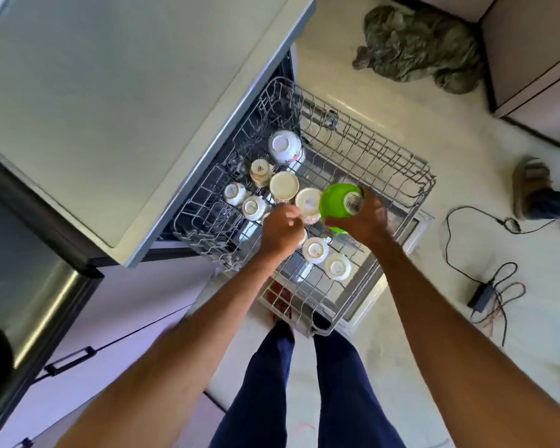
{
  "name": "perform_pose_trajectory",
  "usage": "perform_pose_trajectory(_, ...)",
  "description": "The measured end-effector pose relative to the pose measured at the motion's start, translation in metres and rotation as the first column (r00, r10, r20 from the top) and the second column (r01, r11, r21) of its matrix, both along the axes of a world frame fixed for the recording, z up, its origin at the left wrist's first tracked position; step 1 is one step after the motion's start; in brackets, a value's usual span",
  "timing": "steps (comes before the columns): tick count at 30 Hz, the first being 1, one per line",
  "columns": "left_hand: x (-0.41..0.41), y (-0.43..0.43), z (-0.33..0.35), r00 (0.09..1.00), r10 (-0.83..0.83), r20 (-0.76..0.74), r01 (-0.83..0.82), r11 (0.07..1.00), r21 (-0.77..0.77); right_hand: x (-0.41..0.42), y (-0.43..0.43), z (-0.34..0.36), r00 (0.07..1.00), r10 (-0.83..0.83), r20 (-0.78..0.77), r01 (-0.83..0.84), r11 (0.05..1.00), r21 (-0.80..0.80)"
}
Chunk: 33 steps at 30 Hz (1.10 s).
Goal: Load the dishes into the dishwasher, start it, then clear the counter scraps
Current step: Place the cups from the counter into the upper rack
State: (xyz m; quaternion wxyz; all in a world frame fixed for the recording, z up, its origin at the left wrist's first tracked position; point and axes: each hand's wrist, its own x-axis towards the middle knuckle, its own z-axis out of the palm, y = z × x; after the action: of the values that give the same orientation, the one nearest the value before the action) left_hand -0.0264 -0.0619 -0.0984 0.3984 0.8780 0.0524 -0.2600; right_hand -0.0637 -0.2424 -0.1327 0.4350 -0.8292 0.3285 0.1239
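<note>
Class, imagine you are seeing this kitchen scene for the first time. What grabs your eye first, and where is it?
The bright green bowl, held upside down in the right hand above the pulled-out dishwasher rack, stands out first. Next come the white cups sitting upturned in the rack, with the left hand curled among them. A crumpled grey cloth lies on the floor beyond the rack.
</note>
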Motion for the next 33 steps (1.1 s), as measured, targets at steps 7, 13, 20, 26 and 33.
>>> perform_pose_trajectory(7,0.032,-0.022,-0.076,0.905,-0.186,0.382,0.097,0.966,0.24,0.08,-0.008,-0.069,0.998,0.047,0.045,-0.04,0.988,-0.147)
perform_pose_trajectory(13,0.039,-0.011,-0.113,0.926,-0.233,0.298,0.133,0.937,0.323,0.134,0.009,-0.102,0.979,0.191,-0.072,-0.204,0.939,-0.277)
perform_pose_trajectory(20,0.032,-0.005,-0.125,0.897,-0.288,0.336,0.154,0.914,0.375,0.152,0.024,-0.125,0.956,0.236,-0.171,-0.285,0.882,-0.374)
perform_pose_trajectory(26,0.034,-0.007,-0.123,0.913,-0.243,0.328,0.118,0.926,0.358,0.161,0.024,-0.129,0.953,0.245,-0.178,-0.297,0.869,-0.396)
perform_pose_trajectory(33,0.033,-0.002,-0.112,0.931,-0.125,0.343,0.035,0.966,0.255,0.144,0.027,-0.134,0.97,0.211,-0.121,-0.242,0.882,-0.404)
